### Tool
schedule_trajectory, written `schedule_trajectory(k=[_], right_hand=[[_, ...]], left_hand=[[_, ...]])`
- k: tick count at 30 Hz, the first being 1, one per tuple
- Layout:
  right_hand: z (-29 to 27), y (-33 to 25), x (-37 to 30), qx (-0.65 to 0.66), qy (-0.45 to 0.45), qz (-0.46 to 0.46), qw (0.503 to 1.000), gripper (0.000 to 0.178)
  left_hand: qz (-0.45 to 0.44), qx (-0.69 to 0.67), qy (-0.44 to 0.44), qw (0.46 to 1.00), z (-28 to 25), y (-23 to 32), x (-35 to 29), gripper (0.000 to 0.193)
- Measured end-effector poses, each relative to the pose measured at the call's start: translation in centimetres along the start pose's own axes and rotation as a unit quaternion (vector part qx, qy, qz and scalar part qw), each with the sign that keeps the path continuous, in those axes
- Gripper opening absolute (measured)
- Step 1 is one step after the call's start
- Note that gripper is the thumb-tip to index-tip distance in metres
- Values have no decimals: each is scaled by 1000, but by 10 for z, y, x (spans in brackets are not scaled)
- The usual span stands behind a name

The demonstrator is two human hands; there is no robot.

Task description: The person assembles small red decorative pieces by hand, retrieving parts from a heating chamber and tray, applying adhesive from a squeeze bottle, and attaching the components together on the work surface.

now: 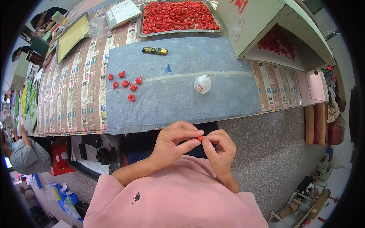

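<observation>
- Pinches a small red piece [200, 139] between thumb and forefinger of the left hand [169, 142], clamped on it from the left.
- Grips the same piece from the right with thumb and forefinger of the right hand [220, 148], other fingers curled in; covers too much of it to tell its full shape.
- Holds both hands close together, on the near side of the table edge, in front of the pink shirt [178, 193].
- Faces a blue mat [159, 112] just beyond the hands, spread over a patterned table cover [78, 87].
- Has a loose cluster of knobbly red pieces [125, 83] on the left of the mat, well apart from the hands.
- Has a white bottle [202, 84] with a thin tip on the right half of the mat, and a black-and-gold cylinder [154, 50] lying near the far edge.
- Faces, farther off, a metal tray [178, 34] filled with red pieces, between a white box [123, 14] on the left and an open-fronted cabinet [258, 19] on the right.
</observation>
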State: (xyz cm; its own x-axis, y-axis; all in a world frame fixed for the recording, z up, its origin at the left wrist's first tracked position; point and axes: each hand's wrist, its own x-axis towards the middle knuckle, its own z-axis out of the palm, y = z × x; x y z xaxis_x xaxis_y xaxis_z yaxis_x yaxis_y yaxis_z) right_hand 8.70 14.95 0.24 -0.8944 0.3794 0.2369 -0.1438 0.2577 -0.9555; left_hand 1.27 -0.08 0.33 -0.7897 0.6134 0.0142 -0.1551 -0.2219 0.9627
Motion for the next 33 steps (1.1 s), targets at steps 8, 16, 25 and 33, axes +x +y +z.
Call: schedule_trajectory(k=[8,16,25,33], right_hand=[[0,0,2,40,-6,41,998,5],[-5,2,7,34,-32,38,998,6],[-10,10,5,81,1,67,994,10],[-7,9,2,54,-19,53,997,9]], left_hand=[[32,75,-3,997,-2,-1,4,22],[-29,-23,-9,999,0,5,7,22],[-130,23,39,990,-49,47,56,16],[-61,-2,143,988,-158,55,209,22]])
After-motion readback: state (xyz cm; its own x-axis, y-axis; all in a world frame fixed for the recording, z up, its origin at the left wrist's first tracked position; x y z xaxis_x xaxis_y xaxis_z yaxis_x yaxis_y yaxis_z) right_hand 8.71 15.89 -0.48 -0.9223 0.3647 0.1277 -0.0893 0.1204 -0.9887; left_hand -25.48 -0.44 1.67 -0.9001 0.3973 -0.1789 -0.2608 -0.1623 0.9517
